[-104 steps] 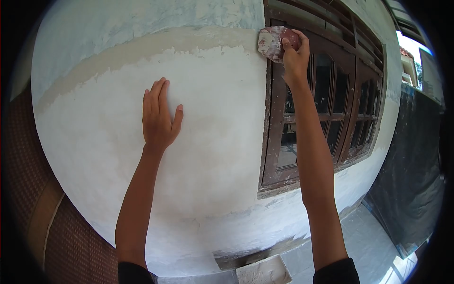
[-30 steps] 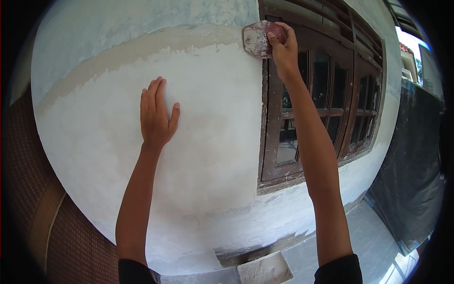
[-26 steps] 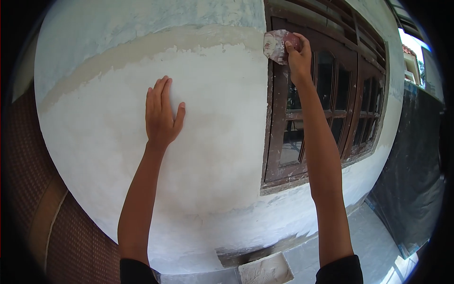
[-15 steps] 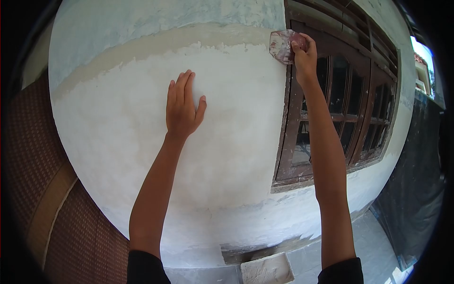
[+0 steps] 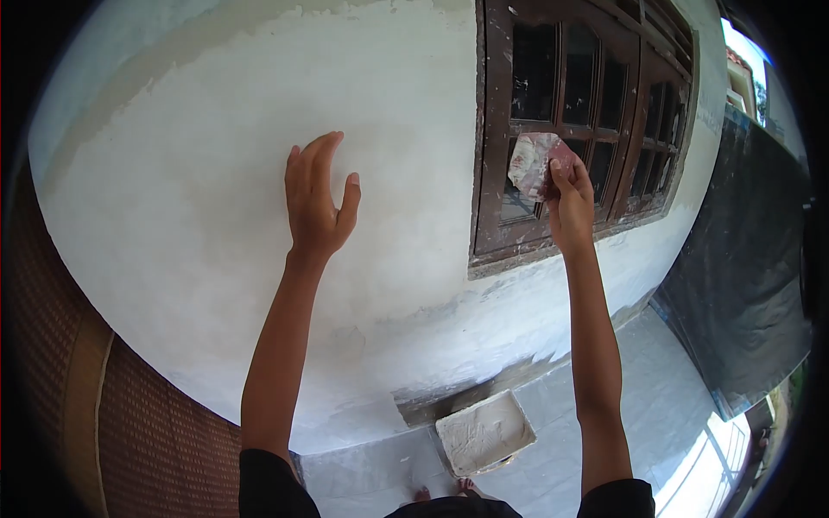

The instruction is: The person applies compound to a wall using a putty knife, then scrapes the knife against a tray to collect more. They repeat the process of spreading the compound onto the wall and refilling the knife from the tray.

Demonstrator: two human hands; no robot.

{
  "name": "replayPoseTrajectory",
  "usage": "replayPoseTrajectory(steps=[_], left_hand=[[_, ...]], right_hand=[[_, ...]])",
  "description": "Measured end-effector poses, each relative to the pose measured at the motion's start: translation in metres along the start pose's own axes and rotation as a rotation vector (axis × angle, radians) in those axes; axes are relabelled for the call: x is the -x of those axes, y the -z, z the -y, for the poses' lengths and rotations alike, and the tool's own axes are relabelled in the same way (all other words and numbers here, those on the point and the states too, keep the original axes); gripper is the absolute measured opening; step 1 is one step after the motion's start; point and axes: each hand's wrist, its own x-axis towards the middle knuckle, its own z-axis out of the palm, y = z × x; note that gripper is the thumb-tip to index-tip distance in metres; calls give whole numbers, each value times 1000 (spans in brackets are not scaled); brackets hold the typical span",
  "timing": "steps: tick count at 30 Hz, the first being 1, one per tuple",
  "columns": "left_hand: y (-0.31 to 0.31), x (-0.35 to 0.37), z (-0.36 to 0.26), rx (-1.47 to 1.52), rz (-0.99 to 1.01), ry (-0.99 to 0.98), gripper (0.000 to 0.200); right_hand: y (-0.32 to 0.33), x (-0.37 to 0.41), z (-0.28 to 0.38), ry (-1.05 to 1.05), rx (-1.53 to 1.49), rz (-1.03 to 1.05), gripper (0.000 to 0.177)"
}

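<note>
White-plastered wall [image 5: 173,216] ahead — left hand [image 5: 318,194] rests open and empty against it, seemingly for support; right hand [image 5: 570,203] clamps a plaster-smeared, red-handled scraper [image 5: 528,164] before the brown wooden window [image 5: 488,129].

left hand [image 5: 316,203] open, right hand [image 5: 568,203] gripping

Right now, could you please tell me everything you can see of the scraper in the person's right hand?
The scraper has a broad, flat blade, seemingly metal, smeared with white plaster and reddish stains. Its reddish handle is mostly hidden in the right hand, which is closed around it with the thumb pressed on the blade's base. The blade points up and to the left, held in front of the brown wooden window. Whether it touches the window cannot be told.
</note>
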Motion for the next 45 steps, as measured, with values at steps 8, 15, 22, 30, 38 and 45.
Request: replayPoseTrajectory(steps=[8, 15, 22, 30, 38, 45], left_hand=[[-41, 226, -114, 626, 394, 521, 37], [-29, 392, -194, 662, 678, 865, 34], [9, 528, -284, 656, 840, 1124, 34], [29, 669, -362, 634, 919, 1497, 40], [-2, 751, -380, 674, 954, 1519, 51], [-22, 780, -393, 682, 970, 1507, 57]], right_hand=[[123, 193, -60, -426, 161, -241, 26], [218, 323, -120, -733, 292, -358, 27], [323, 461, -198, -953, 653, -261, 26], [402, 545, -274, -897, 1195, -38, 31], [423, 537, -331, -562, 1235, 294, 23], [428, 545, -361, -445, 1360, 531, 21]])
